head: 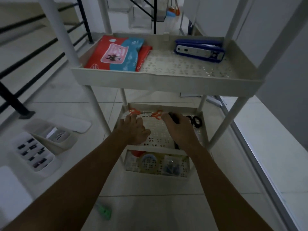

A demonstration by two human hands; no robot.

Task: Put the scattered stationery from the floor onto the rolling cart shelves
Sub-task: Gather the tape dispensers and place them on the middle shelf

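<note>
Orange scissors lie along the far edge of the cart's middle shelf. The left hand touches them with fairly straight fingers. The right hand curls round a dark item, near black scissors at the right edge. The upper shelf carries a red pack and a blue stapler. A green item lies on the floor.

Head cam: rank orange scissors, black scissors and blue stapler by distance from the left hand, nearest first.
1. Orange scissors: middle shelf, at the left hand's fingertips.
2. Black scissors: same shelf, right end.
3. Blue stapler: upper shelf, back right.
</note>
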